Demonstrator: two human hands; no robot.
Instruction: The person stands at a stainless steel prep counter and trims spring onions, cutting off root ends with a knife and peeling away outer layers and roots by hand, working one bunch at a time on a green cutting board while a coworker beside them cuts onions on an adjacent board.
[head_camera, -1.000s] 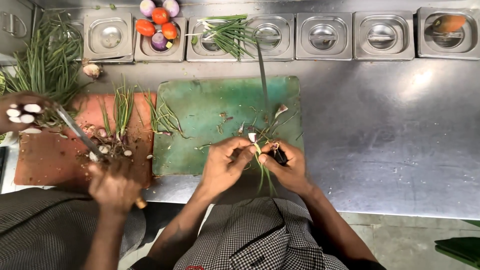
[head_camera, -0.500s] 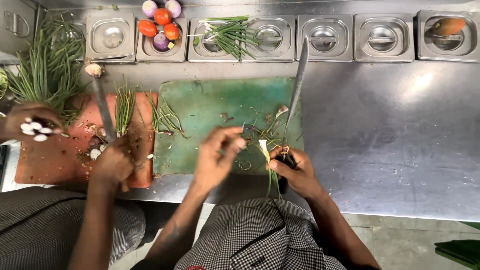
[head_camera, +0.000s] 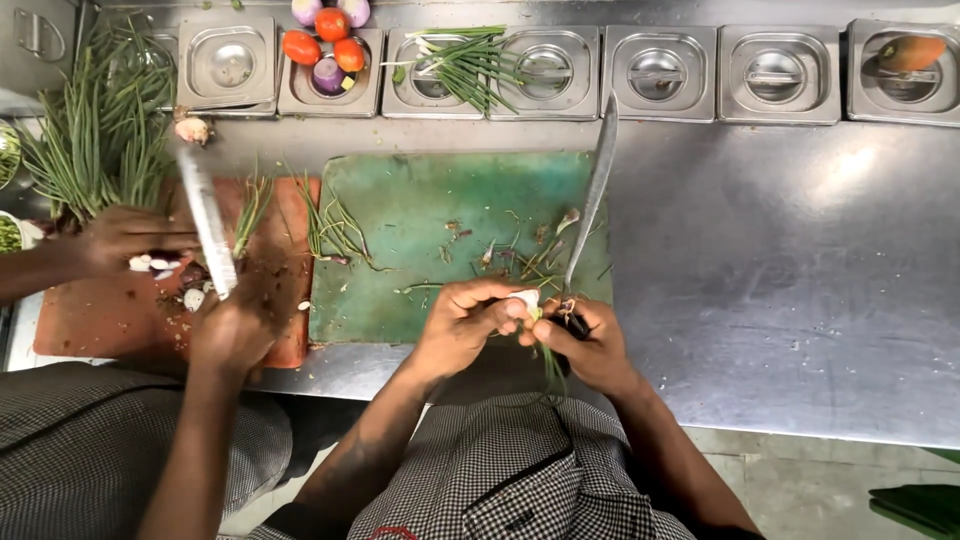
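Both hands sit just off the near edge of the green cutting board (head_camera: 440, 230). Left hand (head_camera: 462, 325) has its fingers pinched on a spring onion (head_camera: 527, 303); right hand (head_camera: 592, 345) is wrapped tight around a knife (head_camera: 592, 200) whose blade stretches back across the board's right edge.

L hand (head_camera: 465, 325) + R hand (head_camera: 592, 345) grip scallion (head_camera: 528, 303)

We see a green cutting board (head_camera: 440, 240), a reddish-brown board (head_camera: 110, 315), red tomatoes (head_camera: 325, 40) and black-and-white checked clothing (head_camera: 520, 470).
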